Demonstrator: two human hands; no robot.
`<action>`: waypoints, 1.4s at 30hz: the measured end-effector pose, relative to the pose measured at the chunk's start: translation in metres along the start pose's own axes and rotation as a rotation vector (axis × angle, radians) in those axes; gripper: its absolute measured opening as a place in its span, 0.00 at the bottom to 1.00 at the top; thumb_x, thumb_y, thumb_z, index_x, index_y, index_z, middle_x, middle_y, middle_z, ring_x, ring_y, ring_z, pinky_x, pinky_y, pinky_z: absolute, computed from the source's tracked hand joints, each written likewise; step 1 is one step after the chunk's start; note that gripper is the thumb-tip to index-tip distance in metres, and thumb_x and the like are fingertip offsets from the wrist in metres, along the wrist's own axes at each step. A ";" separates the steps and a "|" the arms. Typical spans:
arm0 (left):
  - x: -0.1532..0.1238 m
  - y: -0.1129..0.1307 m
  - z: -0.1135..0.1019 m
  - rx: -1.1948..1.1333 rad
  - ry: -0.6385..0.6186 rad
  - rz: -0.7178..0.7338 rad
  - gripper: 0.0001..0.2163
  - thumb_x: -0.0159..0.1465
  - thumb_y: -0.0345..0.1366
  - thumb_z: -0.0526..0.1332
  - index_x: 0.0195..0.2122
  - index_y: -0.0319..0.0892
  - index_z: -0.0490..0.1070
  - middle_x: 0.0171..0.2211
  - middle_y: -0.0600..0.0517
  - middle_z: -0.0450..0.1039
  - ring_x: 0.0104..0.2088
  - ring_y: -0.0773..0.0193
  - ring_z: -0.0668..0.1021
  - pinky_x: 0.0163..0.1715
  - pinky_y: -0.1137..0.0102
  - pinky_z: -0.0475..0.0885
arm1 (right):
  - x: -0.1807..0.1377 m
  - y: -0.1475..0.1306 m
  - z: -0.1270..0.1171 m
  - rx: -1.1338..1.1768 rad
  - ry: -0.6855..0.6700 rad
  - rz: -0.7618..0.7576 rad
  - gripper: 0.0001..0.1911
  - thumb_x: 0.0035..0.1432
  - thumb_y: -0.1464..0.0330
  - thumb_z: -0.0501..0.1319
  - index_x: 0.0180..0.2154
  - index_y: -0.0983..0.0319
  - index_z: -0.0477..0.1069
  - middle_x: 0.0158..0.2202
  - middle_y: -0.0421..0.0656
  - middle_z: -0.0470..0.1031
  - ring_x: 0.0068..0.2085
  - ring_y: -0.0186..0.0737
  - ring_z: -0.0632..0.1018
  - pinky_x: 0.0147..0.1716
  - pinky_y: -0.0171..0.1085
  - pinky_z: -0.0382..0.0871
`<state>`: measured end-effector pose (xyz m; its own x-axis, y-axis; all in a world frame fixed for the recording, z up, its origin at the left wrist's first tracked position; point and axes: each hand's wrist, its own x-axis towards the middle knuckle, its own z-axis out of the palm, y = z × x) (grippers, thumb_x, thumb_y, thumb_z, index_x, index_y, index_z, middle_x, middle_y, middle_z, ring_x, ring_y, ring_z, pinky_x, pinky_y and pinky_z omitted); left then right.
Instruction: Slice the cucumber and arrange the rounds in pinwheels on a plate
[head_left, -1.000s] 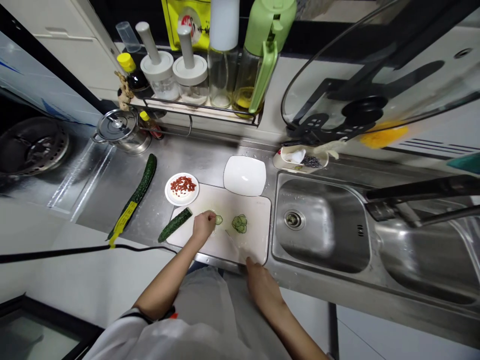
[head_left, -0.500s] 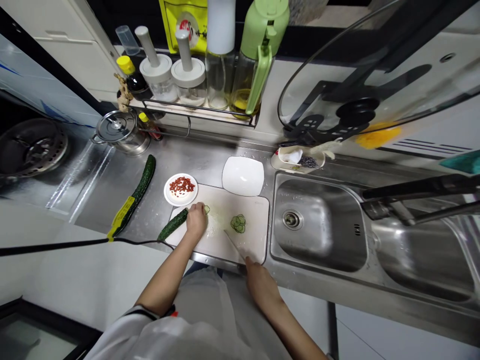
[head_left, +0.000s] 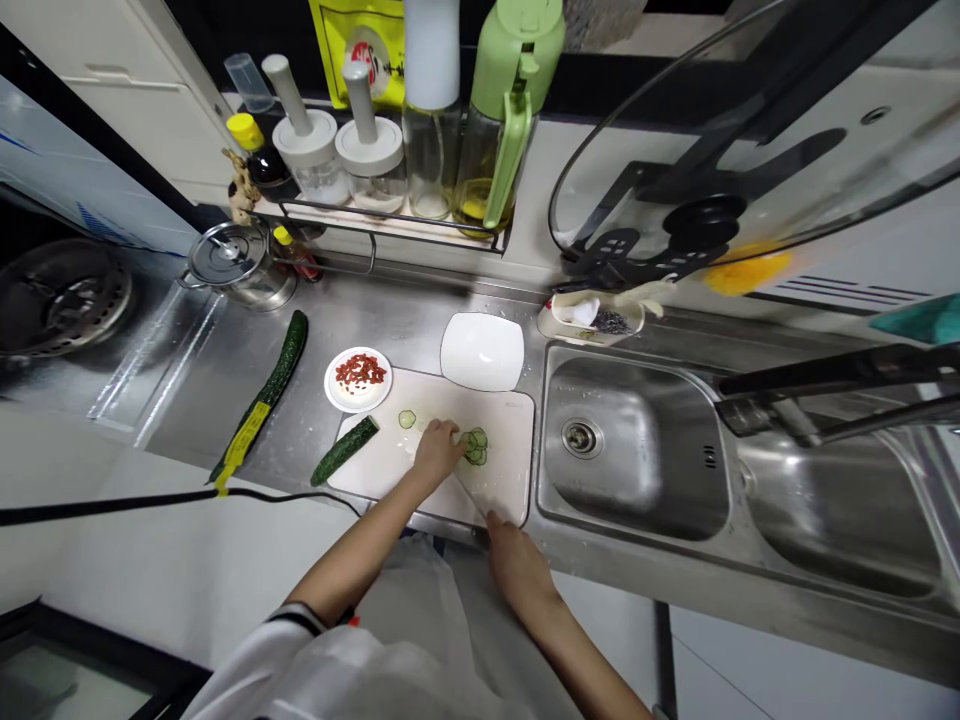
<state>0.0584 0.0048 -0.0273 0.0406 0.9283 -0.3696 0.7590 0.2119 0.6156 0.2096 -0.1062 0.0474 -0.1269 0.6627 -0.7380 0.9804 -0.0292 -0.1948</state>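
Left hand [head_left: 437,450] shifted to cucumber slices [head_left: 477,446], round plate [head_left: 335,393] holding red berries [head_left: 359,371]

Cucumber slices [head_left: 475,446] on cutting board [head_left: 511,425]

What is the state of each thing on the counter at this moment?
Short cucumber, cut, lying across the board's left edge.
Long cucumber, whole, yellow label on it.
Slices, piled, left hand touching them.
Lone slice, flat on the board.
Round plate, holds red berries.
Square plate, empty.
Pot, lid on.
Sink, empty.
Knife, held by right hand, blade over the board.
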 end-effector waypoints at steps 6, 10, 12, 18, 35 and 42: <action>0.006 0.006 0.006 0.015 0.000 -0.044 0.10 0.55 0.33 0.61 0.39 0.41 0.72 0.39 0.47 0.68 0.38 0.64 0.72 0.42 0.71 0.66 | 0.001 0.001 0.002 0.004 -0.004 0.000 0.23 0.56 0.81 0.42 0.49 0.64 0.64 0.39 0.50 0.74 0.41 0.42 0.76 0.34 0.34 0.65; 0.010 0.008 0.007 0.040 -0.020 -0.057 0.09 0.54 0.31 0.60 0.37 0.41 0.73 0.38 0.48 0.68 0.38 0.64 0.72 0.41 0.72 0.65 | 0.000 -0.001 0.000 0.011 -0.010 0.014 0.22 0.57 0.80 0.40 0.49 0.63 0.64 0.39 0.50 0.74 0.40 0.42 0.77 0.33 0.34 0.65; 0.011 0.010 0.007 0.056 -0.026 -0.062 0.08 0.54 0.30 0.59 0.35 0.41 0.73 0.37 0.47 0.68 0.38 0.64 0.72 0.41 0.72 0.65 | 0.000 -0.001 0.000 0.013 -0.002 0.008 0.22 0.58 0.80 0.40 0.48 0.63 0.64 0.38 0.50 0.74 0.40 0.42 0.77 0.33 0.35 0.65; 0.010 0.014 0.004 0.072 -0.034 0.005 0.08 0.54 0.28 0.58 0.34 0.41 0.72 0.34 0.49 0.70 0.36 0.64 0.71 0.39 0.72 0.65 | 0.002 0.001 0.004 0.005 0.011 0.002 0.23 0.56 0.82 0.41 0.49 0.64 0.64 0.38 0.50 0.74 0.40 0.44 0.77 0.33 0.35 0.65; 0.018 0.021 -0.006 0.181 -0.167 0.153 0.09 0.53 0.24 0.57 0.33 0.40 0.71 0.33 0.49 0.71 0.38 0.62 0.71 0.41 0.69 0.65 | 0.004 -0.001 0.003 0.011 -0.008 0.028 0.21 0.57 0.82 0.42 0.47 0.64 0.64 0.38 0.51 0.75 0.40 0.41 0.77 0.33 0.33 0.66; 0.016 0.014 -0.005 0.156 -0.152 0.141 0.07 0.54 0.27 0.58 0.33 0.41 0.72 0.31 0.51 0.73 0.36 0.62 0.72 0.39 0.70 0.65 | 0.005 -0.001 0.004 0.002 -0.008 0.010 0.22 0.57 0.82 0.41 0.47 0.64 0.64 0.37 0.51 0.74 0.39 0.43 0.78 0.33 0.35 0.66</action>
<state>0.0666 0.0246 -0.0207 0.2409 0.8864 -0.3954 0.8296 0.0235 0.5579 0.2078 -0.1055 0.0416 -0.1180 0.6564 -0.7451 0.9814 -0.0372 -0.1882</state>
